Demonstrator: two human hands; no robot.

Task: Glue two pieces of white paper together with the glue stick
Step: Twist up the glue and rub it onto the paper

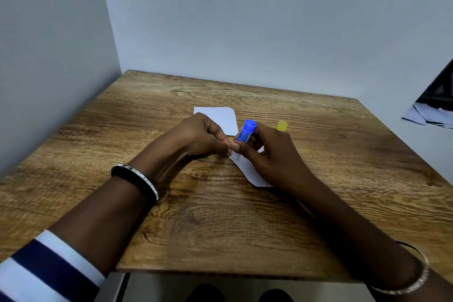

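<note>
My right hand [267, 152] grips a blue glue stick [246, 131], held upright with its lower end down on a white piece of paper [247, 169] that lies under that hand. My left hand [196, 137] has curled fingers and pinches the near left edge of the same paper beside the stick. A second white piece of paper [224, 119] lies flat just behind my left hand. A yellow cap [282, 125] stands on the table behind my right hand.
The wooden table [220, 216] stands in a corner, with grey walls at the left and back. At the far right, beyond the table's edge, lie a dark object and loose papers [431, 115].
</note>
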